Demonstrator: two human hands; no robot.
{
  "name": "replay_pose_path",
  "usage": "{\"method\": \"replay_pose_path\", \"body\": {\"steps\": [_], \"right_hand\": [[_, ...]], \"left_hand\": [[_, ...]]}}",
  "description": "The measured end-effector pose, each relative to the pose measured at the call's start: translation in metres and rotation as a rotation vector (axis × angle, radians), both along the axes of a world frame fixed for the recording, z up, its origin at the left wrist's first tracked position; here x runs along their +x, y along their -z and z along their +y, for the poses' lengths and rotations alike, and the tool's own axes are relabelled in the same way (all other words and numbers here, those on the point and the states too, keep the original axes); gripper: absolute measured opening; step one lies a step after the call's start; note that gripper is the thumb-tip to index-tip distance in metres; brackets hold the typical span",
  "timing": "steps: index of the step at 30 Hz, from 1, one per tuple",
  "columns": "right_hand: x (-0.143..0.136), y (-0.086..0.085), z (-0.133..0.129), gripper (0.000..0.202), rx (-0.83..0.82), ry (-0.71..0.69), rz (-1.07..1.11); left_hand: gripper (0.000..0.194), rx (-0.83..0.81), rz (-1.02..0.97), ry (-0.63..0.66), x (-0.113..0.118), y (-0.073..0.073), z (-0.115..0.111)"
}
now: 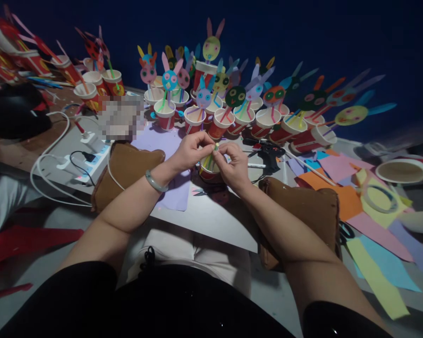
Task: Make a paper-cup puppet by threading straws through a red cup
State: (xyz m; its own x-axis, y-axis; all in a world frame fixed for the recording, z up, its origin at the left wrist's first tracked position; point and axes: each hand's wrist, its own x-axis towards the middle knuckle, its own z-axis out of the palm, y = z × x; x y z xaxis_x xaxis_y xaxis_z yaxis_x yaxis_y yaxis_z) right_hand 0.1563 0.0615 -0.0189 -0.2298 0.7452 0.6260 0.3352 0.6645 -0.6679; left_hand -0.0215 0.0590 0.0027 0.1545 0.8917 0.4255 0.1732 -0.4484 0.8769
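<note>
My left hand (194, 151) is closed in a pinch over a paper cup (211, 175), its fingertips at a small green strip (216, 147). Pressed in from the other side, my right hand (235, 166) has its thumb and fingers closed at the same green strip, the two sets of fingertips almost touching. Green and yellow strips show inside the cup, which my right hand partly covers. Small scissors (208, 191) lie just in front of the cup. Behind it stand several red and white cups (223, 121) with paper rabbit heads on coloured strips.
A black glue gun (270, 156) and a white marker (256, 165) lie right of the cup. Brown cushions (136, 170) lie under both forearms. Coloured paper (352, 202) and a tape roll (368, 196) cover the right side. A power strip (100, 162) with cables sits left.
</note>
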Motion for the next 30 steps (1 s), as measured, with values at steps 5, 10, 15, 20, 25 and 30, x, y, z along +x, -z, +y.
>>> {"method": "replay_pose_path", "body": {"steps": [5, 10, 15, 20, 25, 30], "right_hand": [[-0.001, 0.001, -0.001, 0.033, 0.019, 0.015, 0.0], [-0.002, 0.003, -0.001, 0.029, 0.016, 0.017, 0.009], [-0.003, 0.005, -0.003, 0.028, 0.032, 0.034, 0.007], [-0.003, 0.005, -0.004, 0.029, 0.031, 0.05, 0.001], [-0.002, 0.005, -0.004, 0.029, -0.004, 0.019, 0.006], [-0.002, 0.002, -0.004, 0.028, -0.018, -0.02, 0.034]], "left_hand": [[0.013, 0.162, 0.173, -0.087, 0.002, -0.005, -0.008], [0.012, 0.38, 0.423, -0.228, 0.004, -0.005, -0.014], [0.011, 0.405, 0.415, -0.277, 0.009, 0.0, -0.017], [0.006, 0.136, 0.089, -0.157, 0.01, -0.002, -0.014], [0.02, -0.042, -0.064, -0.058, 0.004, -0.007, -0.007], [0.029, -0.181, -0.149, 0.07, -0.003, -0.008, -0.003]]}}
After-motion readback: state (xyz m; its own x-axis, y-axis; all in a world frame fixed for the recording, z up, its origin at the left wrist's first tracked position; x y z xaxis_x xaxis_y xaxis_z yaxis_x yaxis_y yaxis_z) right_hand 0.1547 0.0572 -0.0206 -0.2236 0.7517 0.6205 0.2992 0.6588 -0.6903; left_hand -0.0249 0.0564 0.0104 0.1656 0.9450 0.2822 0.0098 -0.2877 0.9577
